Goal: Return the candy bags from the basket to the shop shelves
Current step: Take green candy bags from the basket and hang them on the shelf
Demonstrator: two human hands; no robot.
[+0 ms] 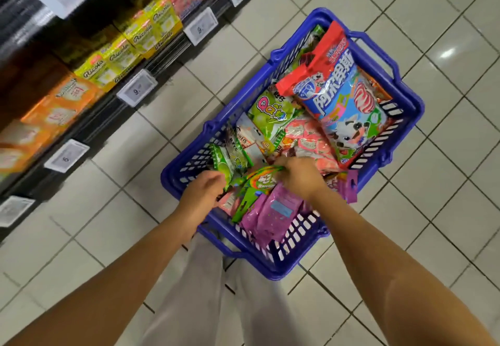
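Stacked along the shelves at left: glossy orange and yellow cardboard boxes. Reaching down into the slotted blue plastic basket on the tiled floor: left hand, fingers curled on a crinkly green candy bag; right hand, fingers pinching a rainbow-striped bag. Piled farther in: shiny foil candy bags.

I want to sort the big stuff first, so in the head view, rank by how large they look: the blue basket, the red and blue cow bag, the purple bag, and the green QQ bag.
1. blue basket
2. red and blue cow bag
3. and 4. purple bag and green QQ bag: these look alike, and both are partly covered, so I won't rank them.
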